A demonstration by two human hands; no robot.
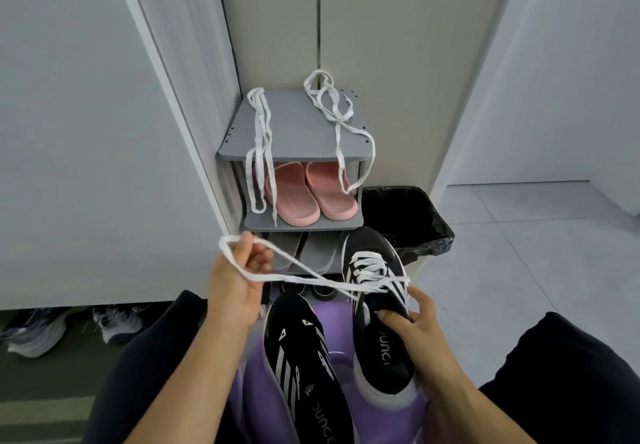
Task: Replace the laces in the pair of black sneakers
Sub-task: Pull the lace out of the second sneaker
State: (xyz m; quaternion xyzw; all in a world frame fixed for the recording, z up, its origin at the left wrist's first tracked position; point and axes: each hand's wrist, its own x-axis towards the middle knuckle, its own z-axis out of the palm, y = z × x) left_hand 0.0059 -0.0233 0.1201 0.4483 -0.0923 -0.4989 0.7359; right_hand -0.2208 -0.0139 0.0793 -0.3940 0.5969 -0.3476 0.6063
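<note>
Your left hand [239,270] curls round a loop of white lace [294,275], held up and out to the left. Your right hand [415,322] grips the heel collar of the laced sneaker [377,270], whose toe points away from you toward the shelf [294,132]. The lace stretches left to right from your left hand into the top eyelets just ahead of your right fingers, so the left pulls and the right only braces. The other sneaker [301,357] lies laceless between your forearms on the purple stool [242,391], and two loose laces [259,138] drape over the shelf top.
</note>
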